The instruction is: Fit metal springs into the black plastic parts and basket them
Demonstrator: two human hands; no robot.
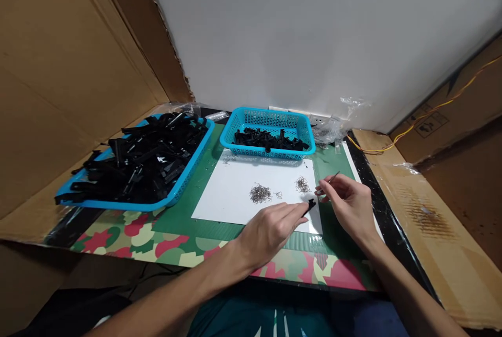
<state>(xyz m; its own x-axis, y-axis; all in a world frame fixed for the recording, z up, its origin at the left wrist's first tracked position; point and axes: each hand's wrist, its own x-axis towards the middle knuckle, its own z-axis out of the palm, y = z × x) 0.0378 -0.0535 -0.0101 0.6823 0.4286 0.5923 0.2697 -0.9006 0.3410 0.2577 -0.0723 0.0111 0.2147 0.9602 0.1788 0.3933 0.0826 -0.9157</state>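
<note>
My left hand [276, 227] is closed on a small black plastic part [311, 204], whose notched end sticks out past the fingertips over the white sheet [227, 185]. Pinched in my right hand [351, 202] is a thin slender tool [333, 176]; its kind is too small to make out. That hand is just right of the black part, apart from it. On the sheet, a pile of tiny metal springs or wire pieces [260, 193] lies left of my hands. Beyond them is a smaller pile of the same pieces [302, 184], with a few more [278, 195] in between.
A large blue basket [192, 172] heaped with long black parts stands on the left. At the back, a smaller blue basket [267, 151] holds small black parts. Cardboard walls [78, 65] flank the green mat [182, 217]. Yellow and red wires [411, 125] cross the right side.
</note>
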